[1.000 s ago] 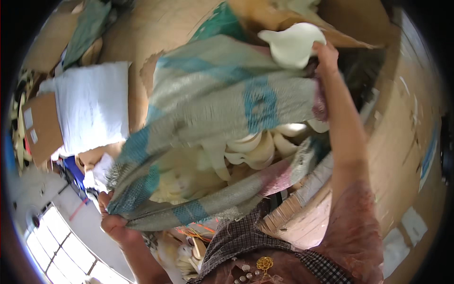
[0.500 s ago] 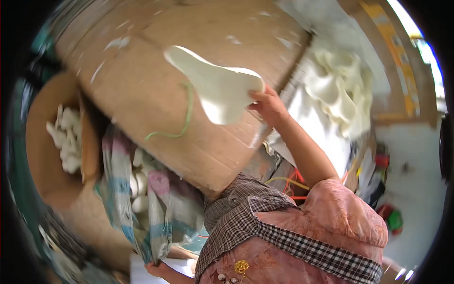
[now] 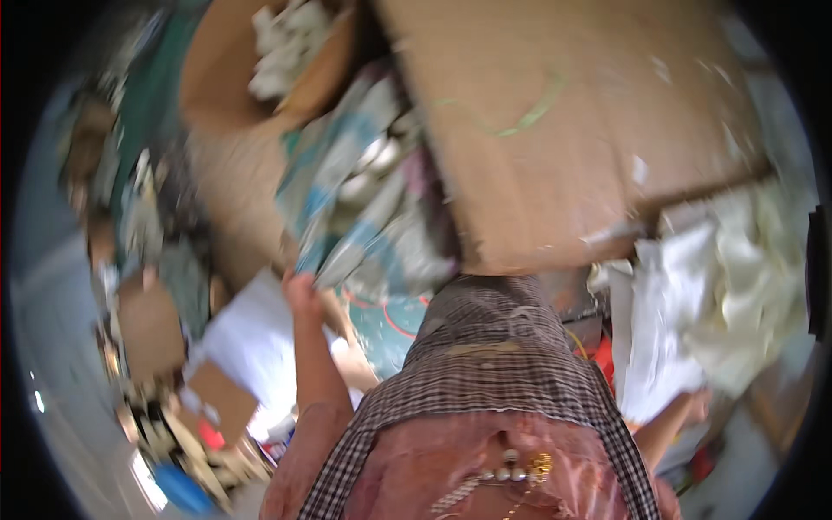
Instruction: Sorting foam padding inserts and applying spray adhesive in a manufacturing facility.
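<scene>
At the left, my left hand pinches the edge of a woven plastic sack with white, blue and pink bands. Pale pieces show inside the sack's mouth. My right hand is low at the right, beside a white sheet; its fingers are smeared by motion. Above that hand lies a pile of cream saddle-shaped pieces, blurred.
A cardboard-topped surface spreads ahead, with a green string on it. A round brown container holding white pieces stands at the far left. Cardboard pieces lie at the left.
The view has swung left. My right hand has moved from over the cardboard down to the right side, and the cream saddle-shaped piece no longer shows in it. My left hand still grips the sack.
</scene>
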Motion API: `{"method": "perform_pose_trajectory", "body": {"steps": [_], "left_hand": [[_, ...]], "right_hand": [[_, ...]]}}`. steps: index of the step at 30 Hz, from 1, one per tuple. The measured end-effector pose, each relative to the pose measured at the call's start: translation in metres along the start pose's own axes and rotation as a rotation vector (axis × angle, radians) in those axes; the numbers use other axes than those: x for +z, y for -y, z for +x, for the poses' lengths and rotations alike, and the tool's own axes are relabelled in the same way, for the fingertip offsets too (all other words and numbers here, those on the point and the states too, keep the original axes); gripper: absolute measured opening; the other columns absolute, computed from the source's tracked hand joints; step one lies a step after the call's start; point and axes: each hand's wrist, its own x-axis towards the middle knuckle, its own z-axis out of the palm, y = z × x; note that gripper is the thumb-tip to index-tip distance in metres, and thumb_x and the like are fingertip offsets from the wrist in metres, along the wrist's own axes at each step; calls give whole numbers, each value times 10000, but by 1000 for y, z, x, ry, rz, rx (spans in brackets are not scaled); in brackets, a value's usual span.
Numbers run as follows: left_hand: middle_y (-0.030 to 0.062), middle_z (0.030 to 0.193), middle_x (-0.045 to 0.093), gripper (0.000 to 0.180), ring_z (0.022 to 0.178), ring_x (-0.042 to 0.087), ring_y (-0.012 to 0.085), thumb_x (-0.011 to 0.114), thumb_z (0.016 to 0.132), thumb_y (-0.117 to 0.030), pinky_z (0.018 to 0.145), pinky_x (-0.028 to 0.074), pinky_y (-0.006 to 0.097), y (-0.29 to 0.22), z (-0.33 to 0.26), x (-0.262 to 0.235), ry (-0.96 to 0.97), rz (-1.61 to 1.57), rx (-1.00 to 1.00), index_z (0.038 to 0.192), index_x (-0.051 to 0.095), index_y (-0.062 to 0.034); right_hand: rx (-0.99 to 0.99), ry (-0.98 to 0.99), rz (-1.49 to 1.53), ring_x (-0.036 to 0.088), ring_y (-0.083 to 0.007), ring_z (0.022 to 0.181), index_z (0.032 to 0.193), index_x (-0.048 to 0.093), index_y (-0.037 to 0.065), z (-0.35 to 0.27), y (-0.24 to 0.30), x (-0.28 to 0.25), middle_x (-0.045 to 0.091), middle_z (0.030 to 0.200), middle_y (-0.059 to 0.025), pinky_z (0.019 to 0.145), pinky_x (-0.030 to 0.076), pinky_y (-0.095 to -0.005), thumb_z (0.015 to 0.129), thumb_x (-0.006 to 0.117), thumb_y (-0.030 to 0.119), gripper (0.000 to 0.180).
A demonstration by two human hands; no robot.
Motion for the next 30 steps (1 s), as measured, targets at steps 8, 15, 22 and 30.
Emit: {"method": "perform_pose_trajectory", "body": {"steps": [8, 15, 22, 30], "left_hand": [[19, 734, 482, 344, 646, 462, 133, 449, 508, 131, 543, 341, 218, -12, -84, 34, 46, -384, 31, 804, 525, -26], [30, 622, 398, 274, 606, 419, 173, 398, 415, 109, 567, 359, 237, -7, -117, -97, -274, -486, 96, 621, 368, -70], [31, 620, 372, 231, 579, 408, 177, 364, 452, 101, 552, 361, 240, -23, -142, -146, -511, -582, 178, 608, 330, -66], [24, 646, 424, 256, 570, 422, 163, 374, 469, 112, 521, 375, 254, 30, -136, -116, -546, -744, 2, 641, 393, -77]], "right_hand": [[-1673, 1078, 303, 534, -238, 1031, 1157, 496, -1, -275, 215, 173, 553, 1114, -148, 897, 434, -325, 805, 500, 6, 352], [-3052, 1337, 185, 343, -336, 1212, 1225, 461, 132, -619, 46, 104, 427, 1275, -135, 1008, 268, -462, 647, 536, 7, 596], [-3022, 1730, -322, 579, -347, 685, 741, 640, 66, -591, -4, 77, 590, 671, -169, 641, 472, -402, 684, 571, 248, 203], [-2888, 2240, -226, 554, -353, 648, 659, 538, 32, -522, 10, -33, 550, 660, -163, 583, 442, -437, 611, 585, 169, 152]]}}
